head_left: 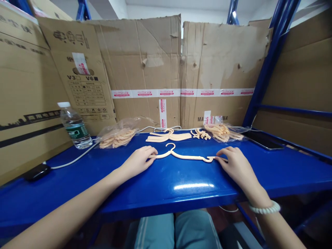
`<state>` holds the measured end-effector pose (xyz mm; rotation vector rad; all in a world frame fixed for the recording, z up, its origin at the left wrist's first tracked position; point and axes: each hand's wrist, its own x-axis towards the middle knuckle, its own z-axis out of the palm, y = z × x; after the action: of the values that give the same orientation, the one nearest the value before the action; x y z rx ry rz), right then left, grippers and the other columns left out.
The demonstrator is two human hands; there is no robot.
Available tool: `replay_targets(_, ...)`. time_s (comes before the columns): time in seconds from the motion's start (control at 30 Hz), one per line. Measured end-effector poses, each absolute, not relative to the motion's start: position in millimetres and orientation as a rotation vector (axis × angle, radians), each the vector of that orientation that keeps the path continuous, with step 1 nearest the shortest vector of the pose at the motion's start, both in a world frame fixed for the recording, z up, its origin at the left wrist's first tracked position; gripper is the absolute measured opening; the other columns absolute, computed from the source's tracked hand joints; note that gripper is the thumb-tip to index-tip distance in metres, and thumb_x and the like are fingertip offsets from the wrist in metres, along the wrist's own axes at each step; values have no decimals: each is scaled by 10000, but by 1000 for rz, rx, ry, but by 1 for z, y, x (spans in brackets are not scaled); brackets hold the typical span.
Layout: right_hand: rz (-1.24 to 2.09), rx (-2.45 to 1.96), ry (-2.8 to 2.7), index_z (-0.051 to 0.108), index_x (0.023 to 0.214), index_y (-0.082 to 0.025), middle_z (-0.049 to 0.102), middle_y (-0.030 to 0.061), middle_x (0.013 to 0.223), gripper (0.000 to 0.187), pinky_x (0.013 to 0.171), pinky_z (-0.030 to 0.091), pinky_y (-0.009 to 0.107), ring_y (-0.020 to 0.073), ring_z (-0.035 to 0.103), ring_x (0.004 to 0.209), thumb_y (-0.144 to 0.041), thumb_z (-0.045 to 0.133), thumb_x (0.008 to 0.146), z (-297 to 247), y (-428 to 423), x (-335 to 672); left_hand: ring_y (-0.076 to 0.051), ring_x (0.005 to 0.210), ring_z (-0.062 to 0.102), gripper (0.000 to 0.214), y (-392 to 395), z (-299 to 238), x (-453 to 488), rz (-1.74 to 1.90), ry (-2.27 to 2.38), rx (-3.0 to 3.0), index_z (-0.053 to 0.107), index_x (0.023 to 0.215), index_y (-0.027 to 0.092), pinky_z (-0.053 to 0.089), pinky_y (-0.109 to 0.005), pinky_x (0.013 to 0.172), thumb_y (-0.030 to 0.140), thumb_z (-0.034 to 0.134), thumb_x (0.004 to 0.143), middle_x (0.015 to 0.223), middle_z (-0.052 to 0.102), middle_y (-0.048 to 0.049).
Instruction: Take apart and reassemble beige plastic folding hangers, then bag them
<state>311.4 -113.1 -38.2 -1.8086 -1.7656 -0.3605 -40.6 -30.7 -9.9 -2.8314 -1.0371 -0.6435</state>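
Pinching a peach plastic clothes hanger (188,157) near both ends, with left hand (140,159) and right hand (238,164), at the blue bench (145,188). Looks light, stiff and smooth; best gripped along the shoulders (162,156), sparing the slender hook (174,147).

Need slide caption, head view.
Left hand and right hand hold a peach hanger by opposite ends at a blue table.

On the table (160,204), a hanger (186,157) lies before loose pieces (181,137) between two bags (118,136). Left stands a bottle (75,128), right probably a phone (264,140).
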Motion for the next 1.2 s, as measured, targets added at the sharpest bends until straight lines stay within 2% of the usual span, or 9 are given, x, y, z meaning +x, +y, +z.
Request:
replay_targets(0.17,-316,-1958,-1891,663,799,-204,683,80,851,144,676,449,304,232,633,816,-218,540,874,-32,-106,318,-212,861,623,160,-33,-7,-44,-602,-1058,-2807,608,904,195,481,-310,773,165,451,891,913,670,-58)
replay_targets(0.43,-305,-2008,-2167,682,687,-191,710,103,749,141,566,401,285,239,667,720,-159,597,795,-3,-58,324,-219,763,618,191,-22,-3,-53,-532,-1045,-2775,614,821,200,464,-312,694,182,433,879,840,652,-60)
replay_targets(0.5,-241,-1992,-2248,691,633,-196,704,79,683,114,567,418,282,227,663,674,-164,661,739,9,-42,326,-215,754,621,172,-16,0,-54,-527,-1033,-2780,616,802,207,458,-304,682,197,455,863,827,655,-50)
replay_targets(0.6,-138,-1952,-2338,655,527,-193,656,12,555,181,602,456,275,191,644,604,-176,736,688,32,-19,329,-221,808,642,99,-6,6,-52,-540,-1016,-2791,635,821,224,464,-301,723,252,541,818,850,684,-31)
replay_targets(0.73,-179,-1878,-2267,668,772,-151,686,-2,751,221,713,523,310,146,646,706,-323,620,902,55,6,330,-239,870,649,158,15,9,-48,-667,-1072,-2743,645,896,210,483,-332,777,263,520,817,926,700,-52)
replay_targets(0.9,-281,-1802,-2057,649,982,-143,679,41,984,205,786,546,362,166,655,862,-332,574,948,39,18,332,-253,937,645,215,43,-4,-55,-880,-1177,-2630,642,902,182,498,-377,859,245,442,856,974,692,-96)
replay_targets(1.03,-310,-1746,-1930,663,942,-142,696,37,932,180,789,534,357,163,659,840,-306,589,935,23,17,342,-247,910,654,211,51,-16,-66,-997,-1231,-2579,650,897,182,512,-391,864,248,455,847,951,698,-90)
replay_targets(1.2,-339,-1685,-1816,730,851,-131,747,98,824,200,708,470,287,199,673,776,-216,551,878,24,15,352,-244,904,656,213,48,-19,-65,-1056,-1227,-2578,656,895,189,515,-399,870,251,458,848,944,702,-84)
